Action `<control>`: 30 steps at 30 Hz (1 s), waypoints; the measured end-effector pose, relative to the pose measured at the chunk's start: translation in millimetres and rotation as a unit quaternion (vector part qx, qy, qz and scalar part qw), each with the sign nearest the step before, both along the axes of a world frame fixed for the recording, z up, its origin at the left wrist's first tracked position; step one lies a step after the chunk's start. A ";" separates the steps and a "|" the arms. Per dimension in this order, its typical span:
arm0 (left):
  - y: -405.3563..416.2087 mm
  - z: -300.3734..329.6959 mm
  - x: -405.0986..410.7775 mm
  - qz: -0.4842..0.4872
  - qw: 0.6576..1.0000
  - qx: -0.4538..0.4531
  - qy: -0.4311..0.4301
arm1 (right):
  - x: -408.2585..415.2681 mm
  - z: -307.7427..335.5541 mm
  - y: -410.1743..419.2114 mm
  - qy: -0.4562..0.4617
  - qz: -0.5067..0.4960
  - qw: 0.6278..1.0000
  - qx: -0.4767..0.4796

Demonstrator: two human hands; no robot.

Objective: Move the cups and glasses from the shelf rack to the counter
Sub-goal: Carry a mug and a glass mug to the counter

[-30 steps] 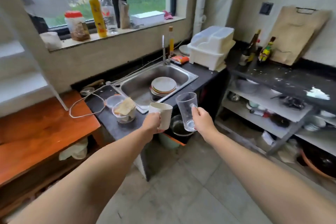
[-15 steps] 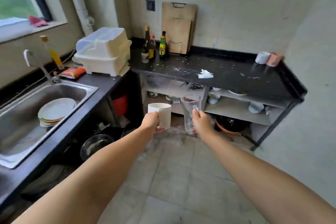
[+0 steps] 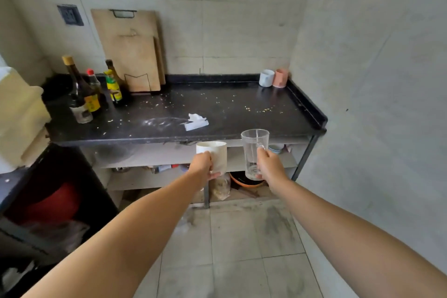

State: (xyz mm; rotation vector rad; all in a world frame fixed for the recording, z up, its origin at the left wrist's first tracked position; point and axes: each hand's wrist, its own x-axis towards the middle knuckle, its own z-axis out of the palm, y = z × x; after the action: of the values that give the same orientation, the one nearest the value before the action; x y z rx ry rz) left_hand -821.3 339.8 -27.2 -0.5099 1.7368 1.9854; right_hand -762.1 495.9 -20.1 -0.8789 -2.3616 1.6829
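I had both hands loaded and out in front of me. My left hand [image 3: 202,164] was wrapped tight round the side of a white mug [image 3: 212,155], grip fully closed on it, mug upright, mouth up. My right hand [image 3: 271,166] was closed on a clear glass [image 3: 254,152], fingers pinched round its lower half, long axis vertical, rim level with the front lip of the black bench [image 3: 217,106]. Both items hung in the air, apart from each other and just short of the bench's front edge, over the floor. The relation that mattered: the bench top lay at 12 o'clock from both grips, up and forward, so I judged the coming move as a lift over the lip, then a set-down. The glass looked a touch closer to the edge, so the right hand seemed nearer. Open bench lay dead ahead. A crumpled tissue [image 3: 196,121] sat at about 11 o'clock from the mug, near enough to foul it. A white cup [image 3: 266,78] and a pink cup [image 3: 280,77] stood touching in the far corner at 1 o'clock; bottles [image 3: 87,94] clustered at 10 o'clock, well clear. Crumbs dotted the surface. I judged a wobble on landing as the main risk, and keeping both upright as the thing to watch.
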 end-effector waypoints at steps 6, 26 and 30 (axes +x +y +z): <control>67.5 3.4 -91.3 -0.044 0.999 -0.010 0.011 | -68.9 10.9 63.3 0.004 -0.051 0.998 -0.039; 222.2 -23.2 -383.2 -0.017 0.998 -0.061 0.006 | -387.1 -24.9 252.5 -0.056 -0.061 0.990 -0.111; 237.2 -44.3 -443.4 -0.025 0.996 -0.083 -0.005 | -450.9 -40.1 264.4 -0.081 -0.080 0.979 -0.169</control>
State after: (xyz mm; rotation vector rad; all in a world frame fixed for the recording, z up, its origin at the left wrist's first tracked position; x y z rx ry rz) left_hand -1264.8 577.0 -71.5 -0.5240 1.8992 1.8111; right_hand -1212.9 760.3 -60.1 -1.2675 -2.0590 2.0480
